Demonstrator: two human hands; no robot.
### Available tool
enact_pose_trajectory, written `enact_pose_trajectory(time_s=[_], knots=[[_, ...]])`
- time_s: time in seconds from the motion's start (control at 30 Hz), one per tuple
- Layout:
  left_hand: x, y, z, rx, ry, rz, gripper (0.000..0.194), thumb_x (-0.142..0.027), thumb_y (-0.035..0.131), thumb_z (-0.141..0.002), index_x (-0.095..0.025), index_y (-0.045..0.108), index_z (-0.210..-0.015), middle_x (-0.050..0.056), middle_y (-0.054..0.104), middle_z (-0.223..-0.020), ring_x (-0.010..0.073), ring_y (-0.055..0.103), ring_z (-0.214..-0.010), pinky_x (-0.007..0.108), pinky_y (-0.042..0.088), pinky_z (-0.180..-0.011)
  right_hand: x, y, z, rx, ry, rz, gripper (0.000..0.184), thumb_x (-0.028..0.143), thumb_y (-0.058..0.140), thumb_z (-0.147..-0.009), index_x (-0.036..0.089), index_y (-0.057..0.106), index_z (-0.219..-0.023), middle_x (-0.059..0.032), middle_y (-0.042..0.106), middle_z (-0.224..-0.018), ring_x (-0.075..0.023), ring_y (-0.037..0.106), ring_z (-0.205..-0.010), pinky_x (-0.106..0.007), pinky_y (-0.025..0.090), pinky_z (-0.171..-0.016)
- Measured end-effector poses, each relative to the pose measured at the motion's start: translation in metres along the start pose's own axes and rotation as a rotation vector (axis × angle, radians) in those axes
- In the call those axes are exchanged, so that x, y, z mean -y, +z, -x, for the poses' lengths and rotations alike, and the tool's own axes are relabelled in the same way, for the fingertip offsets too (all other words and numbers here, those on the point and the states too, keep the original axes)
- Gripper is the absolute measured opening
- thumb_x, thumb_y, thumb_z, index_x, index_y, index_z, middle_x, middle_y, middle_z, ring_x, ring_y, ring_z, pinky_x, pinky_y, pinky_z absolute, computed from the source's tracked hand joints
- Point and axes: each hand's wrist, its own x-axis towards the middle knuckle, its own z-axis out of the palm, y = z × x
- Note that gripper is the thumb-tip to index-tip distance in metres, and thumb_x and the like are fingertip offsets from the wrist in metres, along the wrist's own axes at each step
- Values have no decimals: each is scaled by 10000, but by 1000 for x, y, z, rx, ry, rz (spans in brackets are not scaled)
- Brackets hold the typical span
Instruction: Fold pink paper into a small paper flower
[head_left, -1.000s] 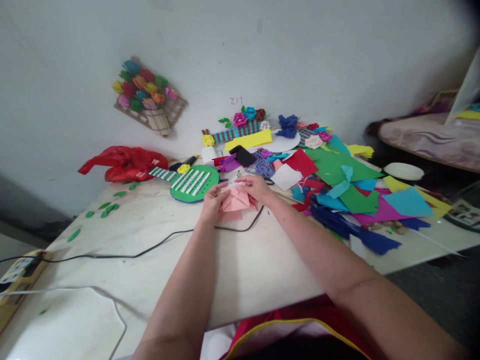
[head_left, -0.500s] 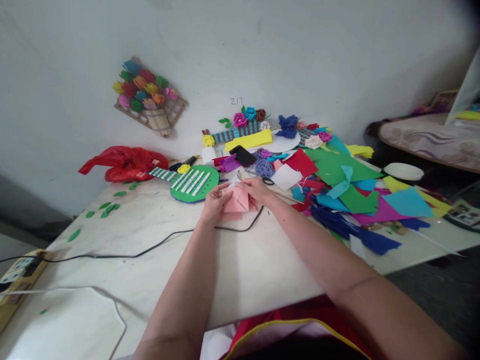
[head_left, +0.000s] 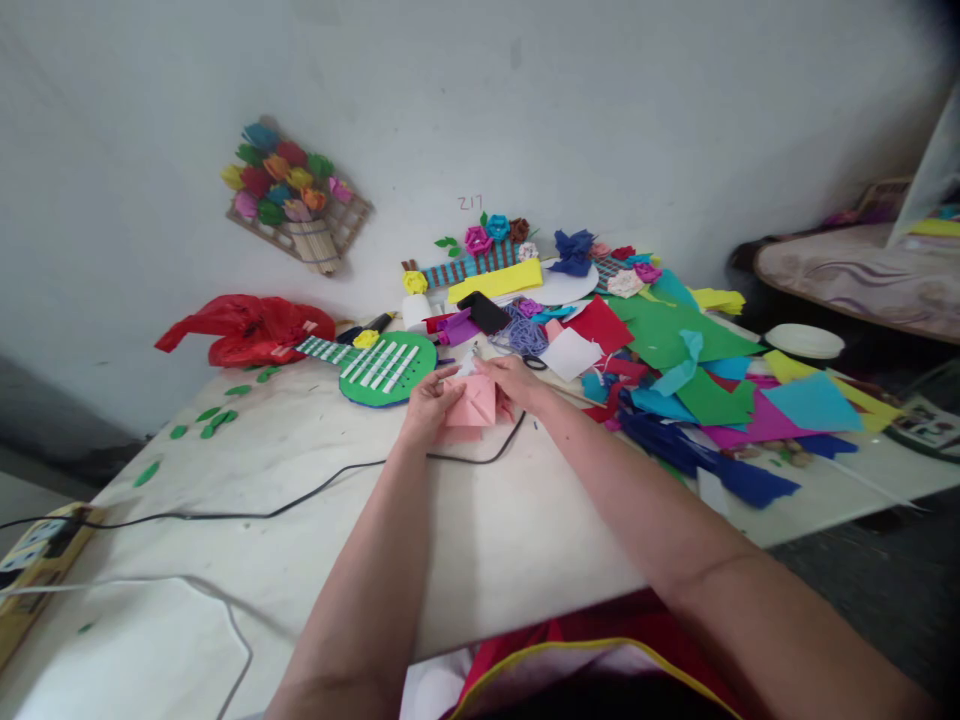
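A folded piece of pink paper (head_left: 472, 402) is held up just above the table, between both hands. My left hand (head_left: 429, 402) pinches its left edge with the thumb on the near face. At the upper right edge, my right hand (head_left: 514, 380) is closed on the same paper, its fingertips partly hidden. More pink paper (head_left: 459, 434) lies beneath on the table. Something small and pale shows behind the fingers, too small to name. To the left lies a green paper guitar (head_left: 388, 368) with white strips.
A black cable (head_left: 300, 497) crosses the table in front of the paper. Heaped coloured paper (head_left: 682, 330) covers the right side, with scissors (head_left: 534, 362) and a black phone (head_left: 484, 312) nearer. A red plastic bag (head_left: 247, 330) and green paper leaves (head_left: 217, 418) are on the left.
The near face of the pink paper has tipped slightly and looks a little flatter. Both hands stay in nearly the same place. The whole view has shifted very slightly.
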Motion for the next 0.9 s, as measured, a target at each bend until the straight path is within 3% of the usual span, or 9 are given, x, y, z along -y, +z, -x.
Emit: enact_pose_trajectory(time_s=[0.17,0.4,0.57,0.9], knots=[[2,-1,-1,12,18,10,497,-281,770,-566,-150,610,-1018,-14,621,-614,95,552,-523,223,439,-554,-3,-6,-4,16,151,-101,490,652,500,-712,185,513,-563,-4,485,-383,-117,429,-325,-244,304,-322],[3,-2,-1,21,30,-2,493,-276,766,-570,-154,610,-1022,-7,625,-634,101,560,-546,231,445,-574,-5,-8,-2,80,72,-59,376,533,632,-667,186,527,-567,21,468,-370,-93,394,-305,-222,284,-302],[2,-2,-1,2,30,-29,479,-267,761,-579,-150,618,-1021,-22,600,-586,86,531,-502,210,421,-532,-5,-6,-2,18,1,45,349,444,664,-664,186,490,-506,27,443,-363,-82,378,-303,-208,252,-287],[1,-1,1,83,-19,-21,557,-283,771,-569,-156,592,-1081,5,653,-635,113,574,-532,230,445,-546,0,-6,3,144,65,96,347,500,653,-650,174,549,-592,19,453,-393,-83,362,-326,-218,267,-314]])
